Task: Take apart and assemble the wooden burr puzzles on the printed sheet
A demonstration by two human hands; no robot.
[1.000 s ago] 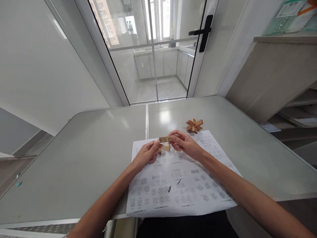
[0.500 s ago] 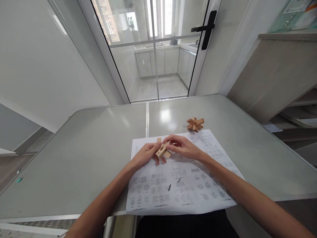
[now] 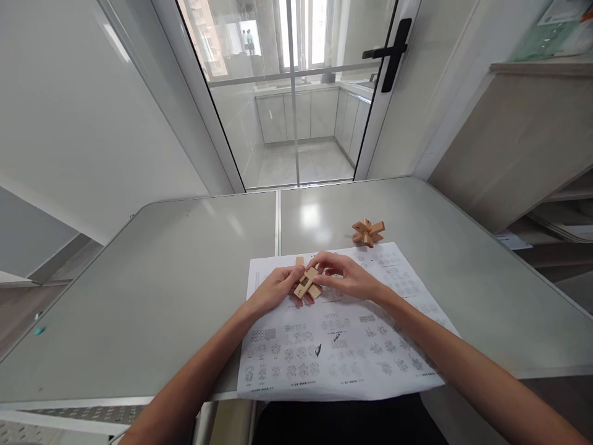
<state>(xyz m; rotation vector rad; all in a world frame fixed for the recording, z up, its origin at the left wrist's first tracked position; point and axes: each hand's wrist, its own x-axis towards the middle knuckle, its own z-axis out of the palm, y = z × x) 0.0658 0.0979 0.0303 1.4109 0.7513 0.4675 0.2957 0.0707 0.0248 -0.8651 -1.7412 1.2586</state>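
Observation:
Between my hands is a partly joined wooden burr puzzle (image 3: 306,285), made of pale notched sticks crossing each other. My left hand (image 3: 277,287) grips it from the left, thumb on top and fingertips showing beneath. From the right, my right hand (image 3: 341,273) pinches a stick of the puzzle between thumb and fingers. Below both hands lies a white instruction sheet (image 3: 343,364) printed with small line diagrams. Past the sheet's far edge stands a second wooden puzzle (image 3: 367,232), darker and star-shaped, touched by neither hand.
The grey table (image 3: 185,309) has a seam down its middle. Beyond its far edge is a glass door (image 3: 324,117) with a black handle (image 3: 393,55). A wooden shelf unit (image 3: 532,123) stands at right. A small teal object (image 3: 39,331) lies near the left edge.
The puzzle in my hands has turned slightly, and a stick's flat face now shows near my right thumb. My hands stay in nearly the same place. The view has shifted a little.

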